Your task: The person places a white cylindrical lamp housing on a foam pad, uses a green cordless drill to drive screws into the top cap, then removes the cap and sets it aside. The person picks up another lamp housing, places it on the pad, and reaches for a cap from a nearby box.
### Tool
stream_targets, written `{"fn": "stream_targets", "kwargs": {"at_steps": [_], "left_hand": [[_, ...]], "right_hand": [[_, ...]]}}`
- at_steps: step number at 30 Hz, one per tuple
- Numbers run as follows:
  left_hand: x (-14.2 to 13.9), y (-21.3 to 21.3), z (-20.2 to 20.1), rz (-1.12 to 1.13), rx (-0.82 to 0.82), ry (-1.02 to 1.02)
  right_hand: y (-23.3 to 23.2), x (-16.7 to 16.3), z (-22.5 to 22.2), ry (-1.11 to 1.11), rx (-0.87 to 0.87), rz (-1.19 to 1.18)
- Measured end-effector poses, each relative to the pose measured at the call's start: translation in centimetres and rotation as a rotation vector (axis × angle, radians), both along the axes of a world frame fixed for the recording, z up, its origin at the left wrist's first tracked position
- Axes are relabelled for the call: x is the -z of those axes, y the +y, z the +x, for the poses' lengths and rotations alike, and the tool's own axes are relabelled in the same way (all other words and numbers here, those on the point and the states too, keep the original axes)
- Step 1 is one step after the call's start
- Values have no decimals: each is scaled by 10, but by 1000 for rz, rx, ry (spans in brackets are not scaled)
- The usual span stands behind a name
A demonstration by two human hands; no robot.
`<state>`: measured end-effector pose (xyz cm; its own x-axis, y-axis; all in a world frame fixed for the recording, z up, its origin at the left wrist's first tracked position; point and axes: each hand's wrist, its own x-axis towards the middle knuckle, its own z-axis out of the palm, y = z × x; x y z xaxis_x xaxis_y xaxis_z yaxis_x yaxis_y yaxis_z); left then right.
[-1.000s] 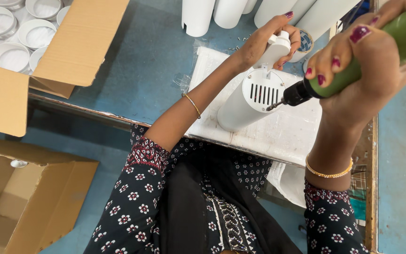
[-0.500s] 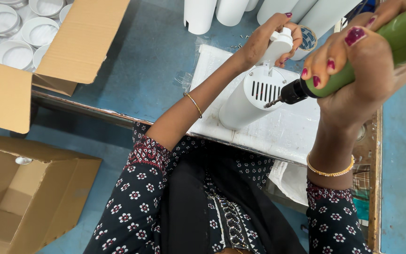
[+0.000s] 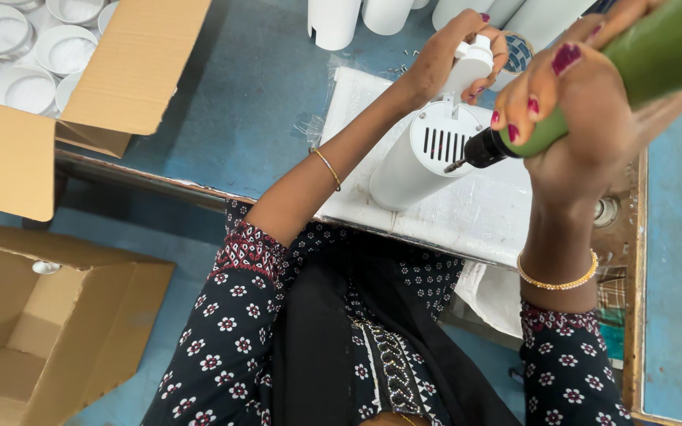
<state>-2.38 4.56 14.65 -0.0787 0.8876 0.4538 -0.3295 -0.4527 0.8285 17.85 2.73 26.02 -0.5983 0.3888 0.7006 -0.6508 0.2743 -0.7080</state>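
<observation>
An open brown cardboard box (image 3: 80,95) is being seen at the top left, and round white dishes (image 3: 21,47) are lying packed inside it. A second open cardboard box (image 3: 33,331) is sitting low at the left. Tall white tubes (image 3: 357,16) are standing at the top on the blue table (image 3: 238,95). A crinkly white foam sheet (image 3: 475,217) is lying on it.

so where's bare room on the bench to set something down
Bare blue benchtop lies between the open carton's flap and the white foam pad. It is crowded at the far edge, with white tubes, and around the white housing, where the left hand and right hand work.
</observation>
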Motion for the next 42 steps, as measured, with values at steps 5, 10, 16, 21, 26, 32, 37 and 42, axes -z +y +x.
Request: {"fn": "stream_targets", "kwargs": {"at_steps": [5,10,16,21,26,32,37,42], "left_hand": [[0,-1,1,-12,-24,7],[-1,1,1,-68,1,-43],[6,7,-2,-95,69,-130],[7,6,0,-61,36,-74],[4,6,2,-37,6,-51],[3,3,2,-40,26,-77],[1,2,4,-40,-14,-51],[4,5,2,-11,7,-55]], "right_hand": [[7,1,-3,-15,21,-54],[13,4,-4,-10,15,-97],[29,4,-7,-14,-21,-139],[69,-2,-9,4,3,-122],[94,0,-9,30,49,-73],[91,-3,-23,31,113,-45],[84,-6,-27,38,78,-49],[88,7,-29,57,57,-37]]}}
